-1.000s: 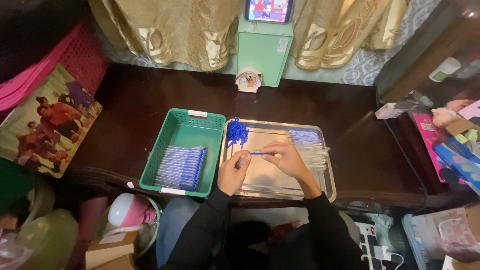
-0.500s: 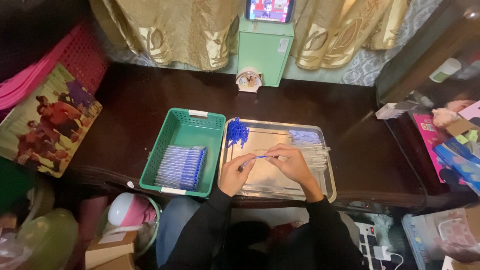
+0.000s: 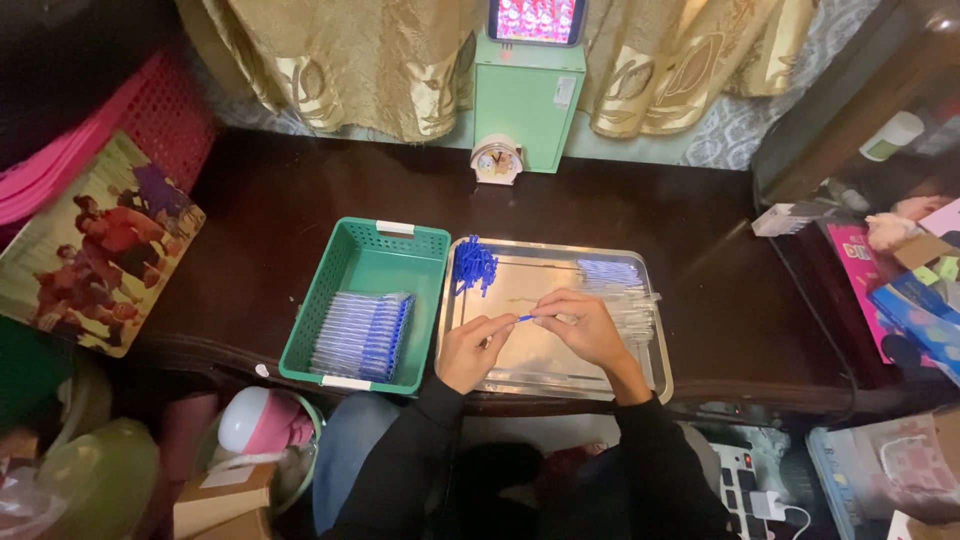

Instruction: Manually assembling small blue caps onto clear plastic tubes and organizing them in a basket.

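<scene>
While your left hand point(image 3: 472, 350) and right hand point(image 3: 588, 328) both pinch a thin blue pen point(image 3: 527, 317) over the tray point(image 3: 560, 382), treat it as light, stiff and slippery; grip its barrel, not the tip, beside the basket point(image 3: 345, 262).

We see a dark wooden desk point(image 3: 300, 215) backed by gold curtains point(image 3: 330, 60), with a green box point(image 3: 528, 105) against them.

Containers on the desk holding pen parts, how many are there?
2. A green plastic basket with a row of blue pens sits on the left; a metal tray with loose parts sits right beside it, under both hands. Others may be out of view.
</scene>
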